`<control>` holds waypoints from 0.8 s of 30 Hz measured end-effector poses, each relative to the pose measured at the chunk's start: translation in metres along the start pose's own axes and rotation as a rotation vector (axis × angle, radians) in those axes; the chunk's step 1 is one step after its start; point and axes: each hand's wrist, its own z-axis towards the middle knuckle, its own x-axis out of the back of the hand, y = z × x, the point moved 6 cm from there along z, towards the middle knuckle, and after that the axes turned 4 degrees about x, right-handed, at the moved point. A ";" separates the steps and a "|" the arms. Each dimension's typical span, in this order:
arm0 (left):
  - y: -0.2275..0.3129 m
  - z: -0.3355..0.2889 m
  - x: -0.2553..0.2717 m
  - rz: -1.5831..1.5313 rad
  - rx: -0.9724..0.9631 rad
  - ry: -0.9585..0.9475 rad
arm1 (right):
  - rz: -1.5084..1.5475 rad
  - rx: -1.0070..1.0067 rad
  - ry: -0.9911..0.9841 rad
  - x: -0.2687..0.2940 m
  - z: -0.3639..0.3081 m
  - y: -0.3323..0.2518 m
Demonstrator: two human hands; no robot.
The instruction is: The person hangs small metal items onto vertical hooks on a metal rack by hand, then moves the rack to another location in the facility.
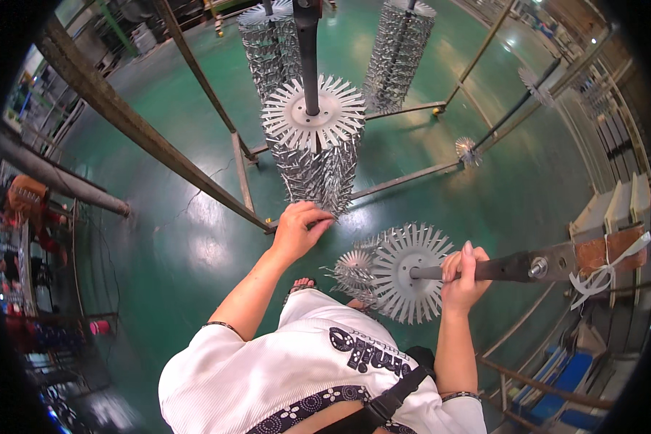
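Note:
My right hand [464,278] is wrapped round a dark metal rod [499,270] at the right. On that rod sits a pale slotted metal disc [410,273], and tiers of small silvery metal pieces [354,271] show beyond it. My left hand [300,230] is pinched closed at the lower end of a hanging rack. What lies between its fingertips is too small to make out. This rack has a slotted top disc [314,112] on an upright rod [308,61], with dense rows of silvery metal pieces [315,173] below.
Two more loaded racks, left [271,47] and right [399,54], hang farther back. A rusty metal frame [148,137] on casters surrounds them, its low bar [405,181] crossing the green floor [217,173]. At the right, a white tie [606,271] is knotted round the rod's end.

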 end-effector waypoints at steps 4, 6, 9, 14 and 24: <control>0.008 0.011 -0.016 0.044 0.168 0.238 | 0.011 -0.022 -0.063 0.025 0.037 0.000; 0.010 0.019 -0.017 0.014 0.279 0.439 | -0.016 0.008 -0.043 0.037 0.055 -0.002; 0.020 0.036 -0.022 0.082 0.306 0.545 | -0.028 -0.007 -0.049 0.051 0.082 0.000; 0.033 0.058 -0.031 0.284 0.407 0.654 | -0.058 0.000 -0.060 0.064 0.129 0.009; 0.055 0.076 -0.059 0.369 0.421 0.788 | -0.017 0.073 -0.193 0.077 0.207 0.019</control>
